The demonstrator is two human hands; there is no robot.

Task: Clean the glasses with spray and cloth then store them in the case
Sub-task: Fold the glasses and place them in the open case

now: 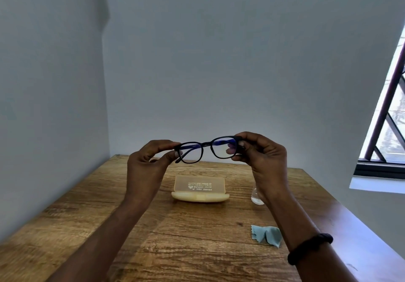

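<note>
Black-framed glasses with blue temples are held up in the air above the table, lenses facing me. My left hand pinches the frame's left end and my right hand pinches its right end. Below them a pale yellow glasses case lies open on the table, its lid raised with printed text on it. A small clear spray bottle stands right of the case, mostly hidden behind my right wrist. A crumpled light-blue cloth lies on the table near my right forearm.
The wooden table stands in a corner, with grey walls on the left and behind it. A window with bars is at the right. A dark band circles my right wrist.
</note>
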